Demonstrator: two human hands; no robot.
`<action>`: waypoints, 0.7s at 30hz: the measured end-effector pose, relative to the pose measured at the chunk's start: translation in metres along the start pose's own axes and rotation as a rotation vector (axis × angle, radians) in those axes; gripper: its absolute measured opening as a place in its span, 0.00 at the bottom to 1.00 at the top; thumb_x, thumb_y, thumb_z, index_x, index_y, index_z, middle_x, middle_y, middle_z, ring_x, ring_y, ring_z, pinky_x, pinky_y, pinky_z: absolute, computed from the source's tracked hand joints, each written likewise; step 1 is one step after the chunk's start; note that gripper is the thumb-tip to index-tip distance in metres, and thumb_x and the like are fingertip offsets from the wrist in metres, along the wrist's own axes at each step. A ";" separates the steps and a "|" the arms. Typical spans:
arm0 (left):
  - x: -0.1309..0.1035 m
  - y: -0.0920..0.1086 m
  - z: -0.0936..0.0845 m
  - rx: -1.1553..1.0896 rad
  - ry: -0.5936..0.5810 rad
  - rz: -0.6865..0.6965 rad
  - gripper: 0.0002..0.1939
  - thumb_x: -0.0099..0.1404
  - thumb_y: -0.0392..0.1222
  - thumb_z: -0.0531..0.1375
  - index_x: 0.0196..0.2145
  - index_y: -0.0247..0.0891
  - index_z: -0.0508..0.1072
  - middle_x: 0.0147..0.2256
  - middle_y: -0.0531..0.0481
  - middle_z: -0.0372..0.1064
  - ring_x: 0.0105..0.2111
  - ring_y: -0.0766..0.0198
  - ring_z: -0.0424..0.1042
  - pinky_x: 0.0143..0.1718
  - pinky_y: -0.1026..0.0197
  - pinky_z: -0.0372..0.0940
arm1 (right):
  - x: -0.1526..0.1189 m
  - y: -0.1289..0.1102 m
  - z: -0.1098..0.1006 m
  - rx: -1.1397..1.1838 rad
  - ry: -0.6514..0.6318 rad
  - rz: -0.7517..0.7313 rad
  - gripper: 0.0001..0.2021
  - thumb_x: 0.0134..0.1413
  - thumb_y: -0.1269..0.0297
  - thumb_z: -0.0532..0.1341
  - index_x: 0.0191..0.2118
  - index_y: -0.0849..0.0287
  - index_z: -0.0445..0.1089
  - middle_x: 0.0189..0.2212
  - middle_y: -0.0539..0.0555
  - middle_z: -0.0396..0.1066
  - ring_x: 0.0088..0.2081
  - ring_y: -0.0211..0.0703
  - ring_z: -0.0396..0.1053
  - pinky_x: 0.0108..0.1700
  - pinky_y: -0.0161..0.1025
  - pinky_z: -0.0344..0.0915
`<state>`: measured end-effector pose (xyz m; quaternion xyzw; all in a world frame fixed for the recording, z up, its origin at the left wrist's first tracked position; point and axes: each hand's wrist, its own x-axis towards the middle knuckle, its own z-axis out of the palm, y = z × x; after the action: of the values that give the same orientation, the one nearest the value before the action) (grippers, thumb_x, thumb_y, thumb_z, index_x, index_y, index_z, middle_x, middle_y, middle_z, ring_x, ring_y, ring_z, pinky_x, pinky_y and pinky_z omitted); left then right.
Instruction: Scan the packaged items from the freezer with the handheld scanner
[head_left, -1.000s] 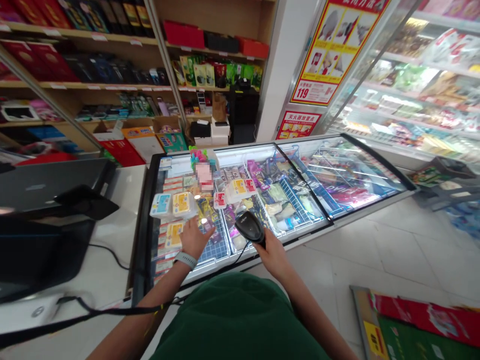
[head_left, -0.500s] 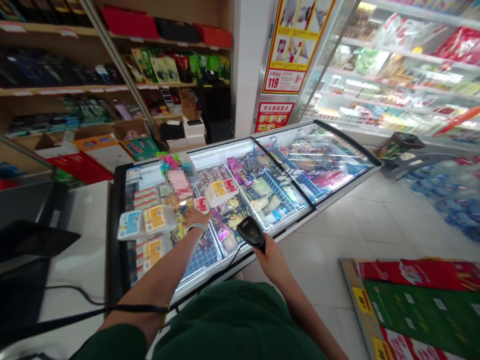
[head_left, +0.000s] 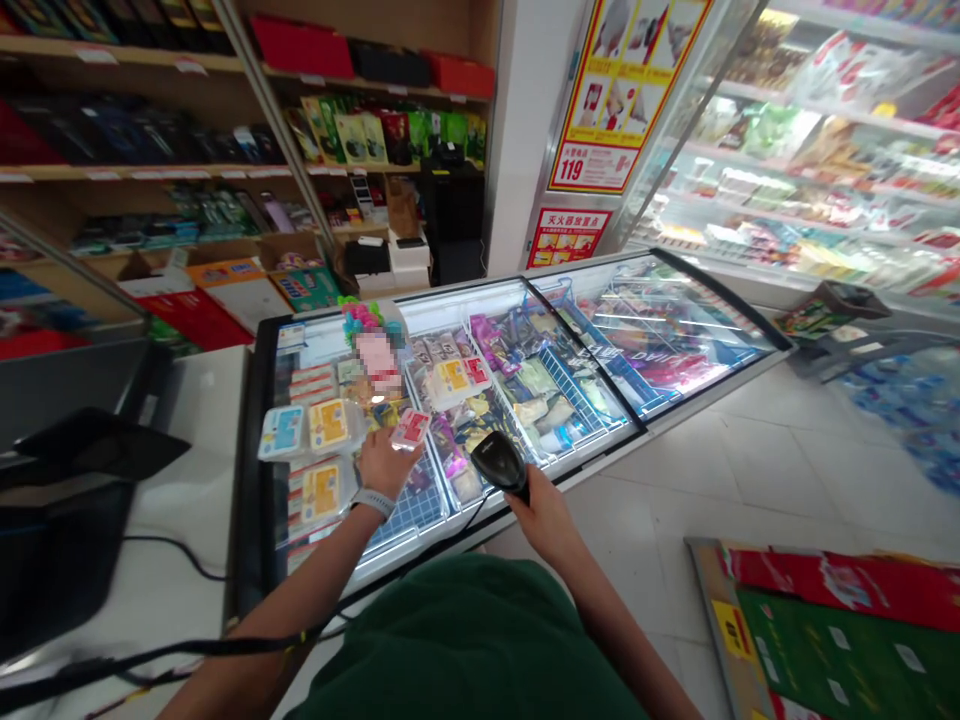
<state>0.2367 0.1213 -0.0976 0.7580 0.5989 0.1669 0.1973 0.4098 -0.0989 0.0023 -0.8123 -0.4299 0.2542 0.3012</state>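
Observation:
My left hand (head_left: 382,463), with a light band at the wrist, grips a small pack with a red label (head_left: 412,428) above the glass top of the chest freezer (head_left: 600,455). In my right hand (head_left: 538,508) is a black handheld scanner (head_left: 498,462), its head over the freezer's front part. On the glass to the left lie a blue-labelled pack (head_left: 282,432) and yellow-labelled packs (head_left: 328,424), one of them nearer me. Another clear pack with yellow and red labels (head_left: 459,380) rests beyond the scanner.
A white counter (head_left: 187,440) with a dark screen (head_left: 105,442) stands at the left. Black cables cross near my left forearm. Shelves (head_left: 165,175) of goods are behind the freezer. Bottled water (head_left: 911,400) and a display of red and green packages (head_left: 855,640) are at the right.
My left hand has drawn back slightly toward me and now holds the red-labelled pack raised and tilted. The whole view has shifted a little; the scanner is still in my right hand.

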 end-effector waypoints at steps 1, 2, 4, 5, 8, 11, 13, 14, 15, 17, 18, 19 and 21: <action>-0.009 -0.005 -0.009 -0.006 0.030 0.029 0.31 0.53 0.53 0.65 0.50 0.32 0.69 0.47 0.36 0.68 0.49 0.44 0.67 0.49 0.45 0.60 | 0.001 -0.004 0.000 -0.008 -0.017 -0.016 0.07 0.55 0.70 0.58 0.41 0.59 0.63 0.39 0.58 0.70 0.42 0.49 0.69 0.43 0.42 0.62; -0.017 -0.011 -0.018 -0.011 0.055 0.053 0.32 0.53 0.53 0.66 0.51 0.34 0.68 0.48 0.38 0.68 0.50 0.45 0.66 0.51 0.46 0.59 | 0.002 -0.009 0.000 -0.016 -0.036 -0.034 0.07 0.55 0.70 0.58 0.41 0.59 0.62 0.39 0.58 0.70 0.42 0.49 0.69 0.43 0.42 0.62; -0.033 -0.021 -0.035 -0.020 0.120 0.110 0.32 0.52 0.53 0.67 0.52 0.37 0.68 0.50 0.40 0.67 0.53 0.48 0.64 0.54 0.48 0.57 | 0.003 -0.021 -0.001 -0.030 -0.078 -0.071 0.08 0.55 0.70 0.58 0.41 0.59 0.62 0.39 0.58 0.69 0.41 0.49 0.68 0.43 0.42 0.62; -0.041 -0.026 -0.043 -0.024 0.175 0.156 0.32 0.52 0.53 0.67 0.52 0.38 0.68 0.51 0.40 0.66 0.53 0.48 0.64 0.56 0.48 0.56 | 0.004 -0.027 -0.001 -0.034 -0.099 -0.092 0.08 0.55 0.71 0.58 0.42 0.59 0.62 0.39 0.58 0.69 0.42 0.49 0.68 0.43 0.42 0.62; -0.059 -0.036 -0.064 -0.015 0.366 0.311 0.30 0.54 0.53 0.67 0.51 0.39 0.70 0.49 0.40 0.67 0.52 0.49 0.65 0.56 0.47 0.55 | 0.005 -0.045 0.000 -0.026 -0.161 -0.169 0.10 0.55 0.71 0.58 0.44 0.59 0.62 0.41 0.58 0.69 0.44 0.50 0.67 0.46 0.43 0.62; -0.070 -0.043 -0.078 0.007 0.477 0.371 0.29 0.55 0.52 0.67 0.52 0.40 0.70 0.48 0.40 0.68 0.51 0.49 0.67 0.55 0.47 0.56 | 0.004 -0.061 0.002 -0.024 -0.224 -0.263 0.11 0.55 0.73 0.57 0.44 0.59 0.63 0.42 0.58 0.68 0.46 0.50 0.65 0.48 0.44 0.60; -0.076 -0.045 -0.085 0.013 0.526 0.369 0.29 0.55 0.52 0.68 0.52 0.41 0.69 0.48 0.41 0.69 0.51 0.49 0.67 0.54 0.48 0.56 | 0.003 -0.069 0.003 -0.032 -0.258 -0.309 0.11 0.54 0.75 0.57 0.44 0.59 0.63 0.42 0.58 0.68 0.46 0.49 0.65 0.48 0.44 0.60; -0.079 -0.047 -0.088 0.015 0.545 0.363 0.30 0.55 0.53 0.68 0.52 0.41 0.69 0.48 0.41 0.69 0.50 0.50 0.68 0.54 0.48 0.56 | 0.003 -0.072 0.004 -0.036 -0.272 -0.327 0.11 0.54 0.75 0.57 0.43 0.59 0.63 0.42 0.58 0.68 0.45 0.49 0.64 0.48 0.44 0.60; -0.081 -0.048 -0.090 0.018 0.562 0.353 0.30 0.54 0.53 0.68 0.52 0.41 0.69 0.48 0.41 0.69 0.50 0.50 0.68 0.54 0.48 0.56 | 0.002 -0.074 0.004 -0.040 -0.284 -0.342 0.10 0.54 0.75 0.57 0.43 0.59 0.63 0.41 0.58 0.67 0.45 0.49 0.64 0.48 0.44 0.60; -0.086 -0.051 -0.092 0.023 0.585 0.329 0.30 0.54 0.53 0.68 0.53 0.41 0.69 0.48 0.41 0.69 0.49 0.51 0.68 0.53 0.49 0.56 | 0.002 -0.077 0.005 -0.050 -0.300 -0.366 0.09 0.54 0.75 0.56 0.41 0.59 0.62 0.41 0.58 0.67 0.45 0.49 0.64 0.48 0.45 0.60; -0.088 -0.052 -0.093 0.024 0.591 0.316 0.30 0.54 0.53 0.68 0.53 0.41 0.69 0.48 0.41 0.68 0.49 0.51 0.68 0.53 0.49 0.56 | 0.002 -0.077 0.005 -0.053 -0.306 -0.376 0.09 0.54 0.75 0.56 0.41 0.59 0.62 0.41 0.58 0.67 0.44 0.49 0.64 0.48 0.45 0.60; -0.091 -0.053 -0.093 0.024 0.591 0.303 0.30 0.55 0.54 0.68 0.53 0.41 0.69 0.48 0.41 0.68 0.49 0.51 0.68 0.53 0.49 0.56 | 0.001 -0.077 0.006 -0.057 -0.309 -0.382 0.08 0.54 0.75 0.56 0.41 0.59 0.62 0.41 0.58 0.67 0.44 0.49 0.64 0.48 0.45 0.60; -0.094 -0.054 -0.094 0.020 0.581 0.270 0.30 0.55 0.54 0.67 0.53 0.42 0.69 0.48 0.42 0.68 0.49 0.51 0.68 0.54 0.49 0.56 | 0.001 -0.077 0.006 -0.062 -0.311 -0.392 0.09 0.54 0.75 0.56 0.41 0.59 0.62 0.41 0.57 0.67 0.44 0.49 0.64 0.48 0.45 0.60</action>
<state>0.1238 0.0497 -0.0450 0.7533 0.5256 0.3951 -0.0132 0.3643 -0.0622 0.0522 -0.6734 -0.6278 0.2996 0.2501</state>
